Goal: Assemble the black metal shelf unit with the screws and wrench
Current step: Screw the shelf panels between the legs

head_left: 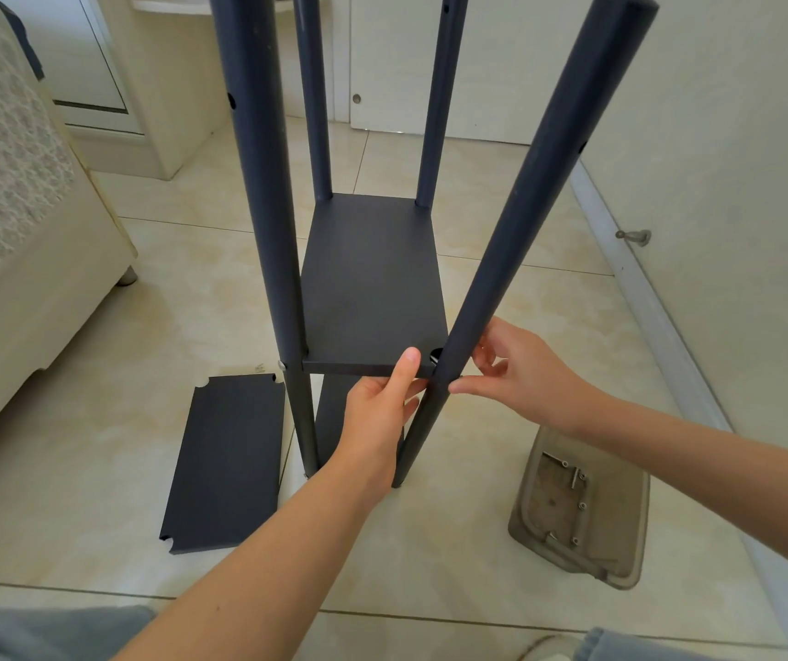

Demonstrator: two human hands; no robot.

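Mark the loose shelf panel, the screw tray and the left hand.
loose shelf panel (227, 465): head view, top face centre
screw tray (620, 512): head view, bare right side
left hand (377, 412): head view, back of hand

My left hand (382, 412) and right hand (520, 374) are bare, forearms uncovered; soft grey-blue trousers (48, 634) cover my 2 knees.

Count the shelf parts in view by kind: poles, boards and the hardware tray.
Poles: 4
Shelf boards: 3 (fitted board, lower board partly hidden, loose board on floor)
Screw tray: 1
Total: 8
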